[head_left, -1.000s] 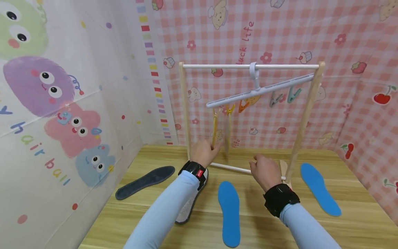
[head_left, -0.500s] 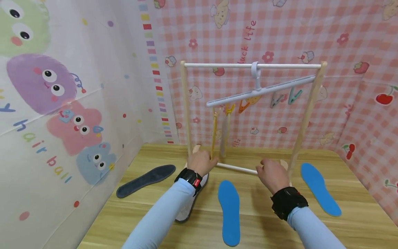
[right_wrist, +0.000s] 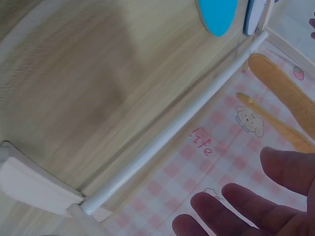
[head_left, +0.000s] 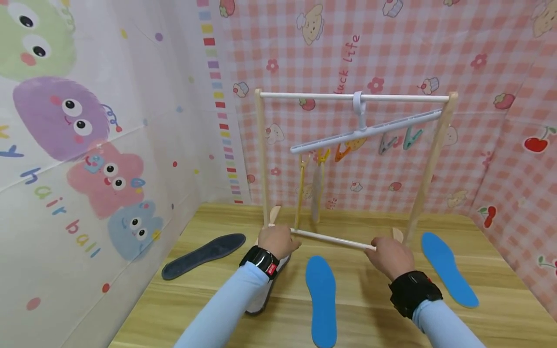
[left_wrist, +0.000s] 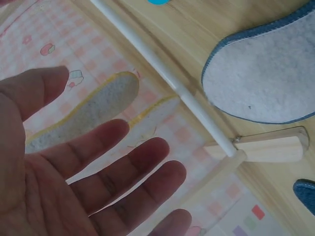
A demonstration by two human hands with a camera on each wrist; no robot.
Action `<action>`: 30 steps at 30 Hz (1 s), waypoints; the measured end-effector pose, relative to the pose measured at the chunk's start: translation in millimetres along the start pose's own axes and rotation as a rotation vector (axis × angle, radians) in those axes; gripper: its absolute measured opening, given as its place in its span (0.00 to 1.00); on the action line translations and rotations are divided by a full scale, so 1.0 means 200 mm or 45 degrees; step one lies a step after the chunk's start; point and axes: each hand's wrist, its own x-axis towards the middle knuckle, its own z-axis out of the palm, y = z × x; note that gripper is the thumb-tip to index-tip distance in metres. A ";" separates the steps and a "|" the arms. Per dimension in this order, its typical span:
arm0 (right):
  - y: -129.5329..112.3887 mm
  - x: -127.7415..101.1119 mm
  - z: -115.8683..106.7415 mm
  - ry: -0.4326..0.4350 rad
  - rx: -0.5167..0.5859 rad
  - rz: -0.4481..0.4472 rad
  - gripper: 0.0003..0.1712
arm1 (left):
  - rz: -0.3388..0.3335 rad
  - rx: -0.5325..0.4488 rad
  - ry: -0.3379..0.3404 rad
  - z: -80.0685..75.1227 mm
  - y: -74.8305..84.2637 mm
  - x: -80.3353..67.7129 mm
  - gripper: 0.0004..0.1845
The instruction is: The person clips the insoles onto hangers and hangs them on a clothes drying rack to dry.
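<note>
My left hand (head_left: 276,240) hovers over the left end of the rack's lower bar (head_left: 332,239). Its fingers are spread and loosely bent, with nothing held, as the left wrist view shows. Near the bar's right end is my right hand (head_left: 393,256), also empty with relaxed fingers (right_wrist: 211,211). Two yellow-edged insoles hang from the tilted hanger (head_left: 365,131): the left insole (head_left: 300,195) and the right insole (head_left: 318,193), which a yellow clothespin (head_left: 323,155) grips. Partly hidden below my left hand lies a dark-edged insole with a pale fleecy face (head_left: 261,297).
The hanger hooks on the white top rail (head_left: 304,95) of a wooden rack. Unused orange (head_left: 342,153), grey (head_left: 387,143) and teal clothespins (head_left: 412,138) hang from it. A dark insole (head_left: 202,256), a blue insole (head_left: 321,299) and another blue insole (head_left: 450,270) lie on the table.
My left hand has come down and back from beside the hanging left insole. My right hand has moved right and toward me. The hanging insoles have swung slightly.
</note>
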 end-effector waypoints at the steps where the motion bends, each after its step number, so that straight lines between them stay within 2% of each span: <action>1: 0.01 -0.01 0.01 -0.014 0.000 -0.004 0.18 | -0.003 0.014 -0.011 0.01 0.00 -0.01 0.24; 7: 0.08 -0.05 0.03 -0.071 0.016 -0.036 0.21 | -0.037 0.053 -0.093 0.02 -0.02 -0.06 0.23; 13: 0.15 -0.05 0.02 -0.150 -0.007 -0.031 0.25 | -0.044 0.074 -0.259 0.00 0.00 -0.08 0.22; 17: 0.20 -0.05 0.00 -0.235 -0.010 -0.014 0.28 | -0.065 0.104 -0.342 0.00 0.01 -0.10 0.26; 23: 0.30 -0.07 -0.04 -0.271 -0.013 0.035 0.27 | -0.084 0.126 -0.383 0.02 0.02 -0.12 0.28; 30: 0.43 -0.08 -0.10 -0.335 -0.015 0.042 0.30 | -0.099 0.151 -0.442 0.06 0.02 -0.14 0.30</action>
